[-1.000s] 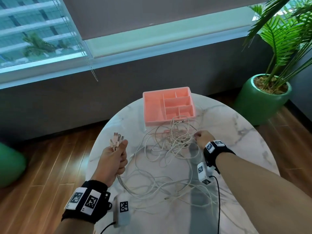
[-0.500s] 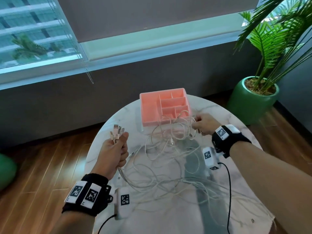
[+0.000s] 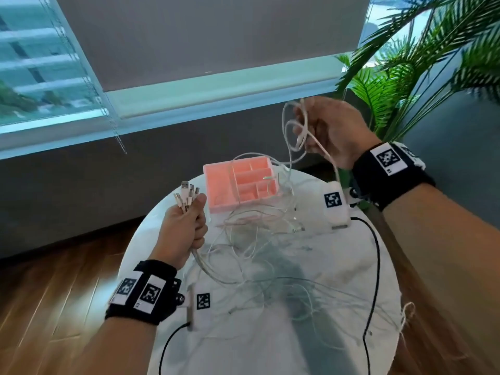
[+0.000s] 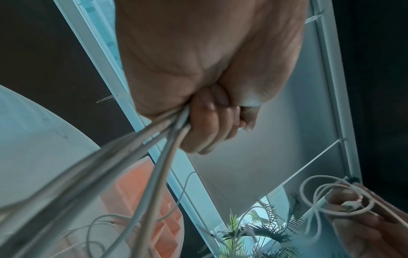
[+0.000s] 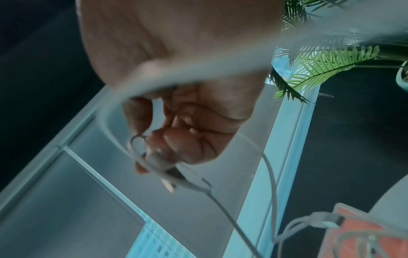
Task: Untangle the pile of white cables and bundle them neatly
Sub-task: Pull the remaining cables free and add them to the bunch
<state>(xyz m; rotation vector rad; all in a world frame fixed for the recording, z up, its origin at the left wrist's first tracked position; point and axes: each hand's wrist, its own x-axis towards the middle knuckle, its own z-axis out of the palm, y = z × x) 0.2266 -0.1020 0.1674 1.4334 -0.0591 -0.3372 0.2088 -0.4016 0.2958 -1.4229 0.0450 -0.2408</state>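
Left hand [image 3: 184,228] fingers clamped on white cables [image 3: 259,255] near USB plugs [image 3: 186,194]; right hand [image 3: 332,131] fingers pinching lifted cable loop [image 3: 293,128] above surface [image 3: 338,269].

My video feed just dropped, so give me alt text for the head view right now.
Over a round marble table, the left hand grips a bunch of white cable ends upright, while the raised right hand holds a looped white cable above a pink organizer tray. Loose tangled cables sprawl across the table.
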